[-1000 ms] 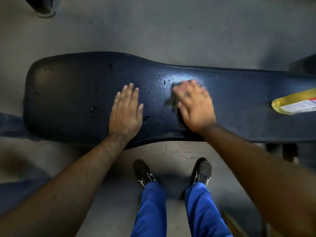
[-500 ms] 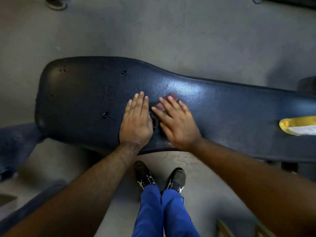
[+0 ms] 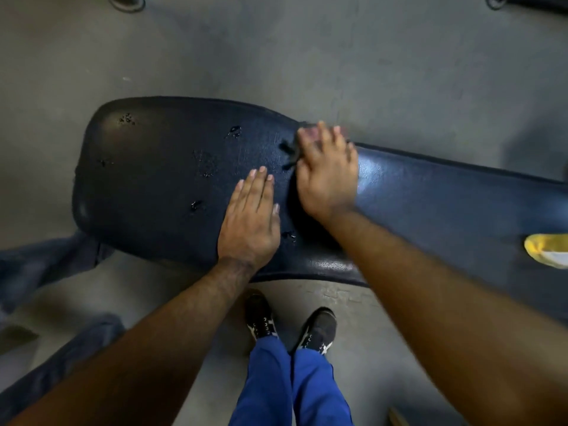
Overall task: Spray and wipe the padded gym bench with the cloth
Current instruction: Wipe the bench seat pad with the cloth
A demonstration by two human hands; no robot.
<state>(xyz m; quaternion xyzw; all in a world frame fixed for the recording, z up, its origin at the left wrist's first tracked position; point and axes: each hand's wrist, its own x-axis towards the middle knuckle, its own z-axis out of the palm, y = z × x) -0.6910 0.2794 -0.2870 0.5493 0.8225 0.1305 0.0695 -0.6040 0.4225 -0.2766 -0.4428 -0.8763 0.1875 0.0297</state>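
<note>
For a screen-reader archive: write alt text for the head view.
A person's right hand presses a cloth on a dark padded bench, near its far edge, while the left hand rests flat beside it. A yellow bottle lies at right.

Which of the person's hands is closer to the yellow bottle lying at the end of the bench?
The right hand. It presses a cloth near the far edge of the dark padded bench, on the side toward the yellow bottle. The left hand lies flat on the pad, farther from the bottle.
</note>
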